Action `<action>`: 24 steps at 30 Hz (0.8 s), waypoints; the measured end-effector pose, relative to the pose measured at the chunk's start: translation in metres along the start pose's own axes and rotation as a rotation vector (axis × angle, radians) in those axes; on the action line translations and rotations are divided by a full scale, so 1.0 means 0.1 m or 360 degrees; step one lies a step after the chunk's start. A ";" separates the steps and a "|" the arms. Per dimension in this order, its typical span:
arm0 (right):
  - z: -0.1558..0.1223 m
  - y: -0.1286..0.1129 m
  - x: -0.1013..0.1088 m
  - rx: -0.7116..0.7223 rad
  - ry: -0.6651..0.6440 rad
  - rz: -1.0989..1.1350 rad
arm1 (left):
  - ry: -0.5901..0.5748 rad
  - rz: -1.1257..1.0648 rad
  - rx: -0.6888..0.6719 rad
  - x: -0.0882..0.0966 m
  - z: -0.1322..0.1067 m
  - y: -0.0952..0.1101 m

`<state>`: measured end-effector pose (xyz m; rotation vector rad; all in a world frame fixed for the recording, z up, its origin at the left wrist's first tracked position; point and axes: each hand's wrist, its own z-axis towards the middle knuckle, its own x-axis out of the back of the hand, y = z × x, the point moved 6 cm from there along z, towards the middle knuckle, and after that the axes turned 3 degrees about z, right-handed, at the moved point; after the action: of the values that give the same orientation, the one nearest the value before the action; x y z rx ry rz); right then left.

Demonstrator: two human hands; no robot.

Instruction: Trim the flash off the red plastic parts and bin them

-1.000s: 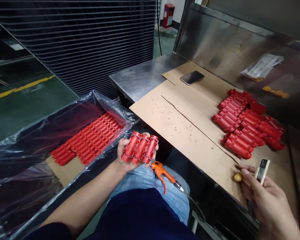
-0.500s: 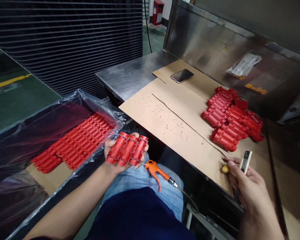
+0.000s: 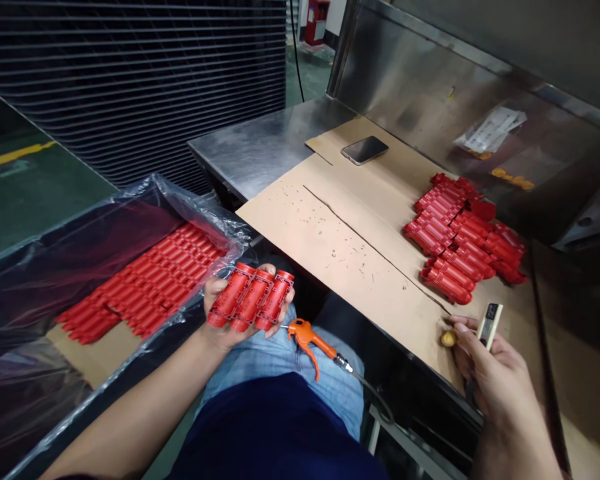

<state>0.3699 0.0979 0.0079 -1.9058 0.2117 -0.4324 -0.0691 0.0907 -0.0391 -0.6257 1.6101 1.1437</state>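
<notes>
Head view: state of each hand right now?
Left hand: cupped palm up, holding a red moulded three-tube part.
Right hand: closed on a small white-and-black device.

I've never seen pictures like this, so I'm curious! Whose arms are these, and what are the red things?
These pictures come from a camera worn on a person's head, so you see what they see. Those arms are theirs. The left hand holds three joined red plastic tubes. The right hand holds a small pale bar; I can't tell what it is. On the steel table lies brown cardboard with a phone and a heap of red pieces. More lie in plastic sheeting at left. An orange air blow gun rests on the person's lap.
</notes>
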 end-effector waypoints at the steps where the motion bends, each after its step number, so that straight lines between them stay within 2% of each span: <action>1: 0.00 0.00 0.00 -0.0001 0.0005 -0.0009 | -0.0001 -0.0004 0.0000 0.00 0.00 0.00; 13: 0.01 0.01 0.01 0.0037 0.0002 -0.0009 | -0.0083 -0.0019 -0.0014 0.02 0.03 0.00; 24: 0.02 0.03 0.02 0.0022 0.0015 0.0011 | -0.0057 0.0042 -0.0043 0.03 0.03 0.00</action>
<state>0.3732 0.0977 0.0050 -1.8892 0.2208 -0.4369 -0.0690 0.0944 -0.0422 -0.6002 1.5789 1.1915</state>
